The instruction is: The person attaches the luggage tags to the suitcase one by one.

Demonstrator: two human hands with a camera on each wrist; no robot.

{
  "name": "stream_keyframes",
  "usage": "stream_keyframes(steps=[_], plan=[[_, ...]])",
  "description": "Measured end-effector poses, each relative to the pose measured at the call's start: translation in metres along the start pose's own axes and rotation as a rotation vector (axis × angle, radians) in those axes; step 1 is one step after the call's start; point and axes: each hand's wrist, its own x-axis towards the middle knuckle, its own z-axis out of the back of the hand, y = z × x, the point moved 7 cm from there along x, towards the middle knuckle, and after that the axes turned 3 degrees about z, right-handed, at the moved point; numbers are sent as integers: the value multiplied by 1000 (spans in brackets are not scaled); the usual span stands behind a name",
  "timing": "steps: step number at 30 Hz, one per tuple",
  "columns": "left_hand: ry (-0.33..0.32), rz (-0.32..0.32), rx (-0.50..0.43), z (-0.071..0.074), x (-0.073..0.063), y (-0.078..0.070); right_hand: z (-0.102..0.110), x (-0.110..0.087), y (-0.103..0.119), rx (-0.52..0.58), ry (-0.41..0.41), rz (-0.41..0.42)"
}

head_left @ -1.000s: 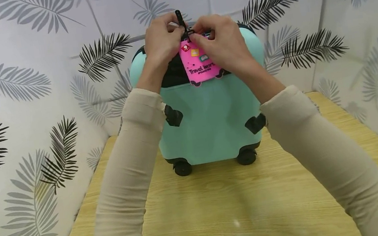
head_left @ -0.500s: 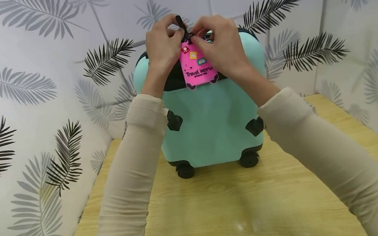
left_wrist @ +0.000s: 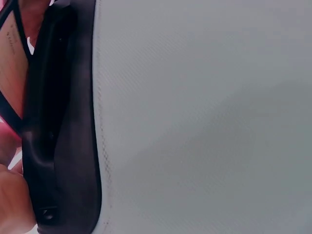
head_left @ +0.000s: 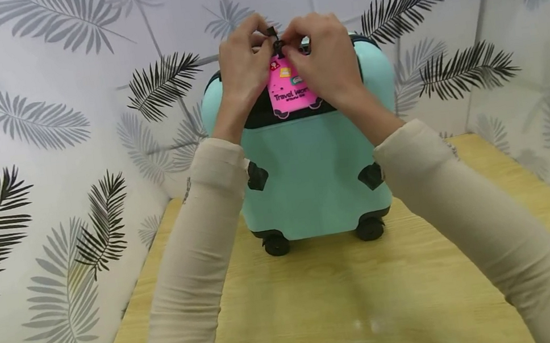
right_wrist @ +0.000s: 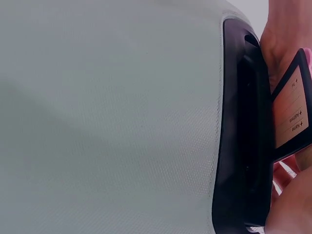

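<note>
A pink luggage tag [head_left: 292,94] printed with "Travel World" hangs against the black top panel of a mint-green suitcase [head_left: 314,178]. Its black strap [head_left: 272,32] is pinched by the thumb and fingers of my left hand [head_left: 245,66]. My right hand [head_left: 327,56] pinches the strap's lower part, right at the tag's top edge. Fingers partly hide the strap's fastening. In the right wrist view, the tag's back shows a card [right_wrist: 291,109] with name and address lines, beside the suitcase's black handle [right_wrist: 247,117]. The left wrist view shows this handle [left_wrist: 48,97] too.
The suitcase stands upright on black wheels [head_left: 276,244] on a wooden table [head_left: 312,304]. Black corner pieces [head_left: 370,176] jut from its front. Behind and at both sides are pale walls [head_left: 47,165] with a feather pattern.
The strap's free end, which stuck up tall above my left fingers, now shows shorter and tilted. The tag swung straighter, then tilted slightly again. Both hands keep their pinch.
</note>
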Motion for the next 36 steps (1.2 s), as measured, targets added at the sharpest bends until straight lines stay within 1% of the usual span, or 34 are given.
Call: stream_keyframes(steps=[3, 9, 17, 25, 30, 36], plan=[[-17, -14, 24, 2, 1, -1, 0, 1, 0, 30, 1, -21], [-23, -5, 77, 1, 1, -2, 0, -2, -4, 62, -34, -43], [-31, 1, 113, 0, 2, -5, 2, -4, -8, 97, -66, -73], [-12, 28, 133, -3, 0, -7, 2, -5, -11, 95, -37, -122], [-22, 16, 142, -3, 0, -9, 2, -5, -12, 100, -20, -158], [-18, 13, 169, -4, 0, -8, 0, -4, -13, 115, 9, -216]])
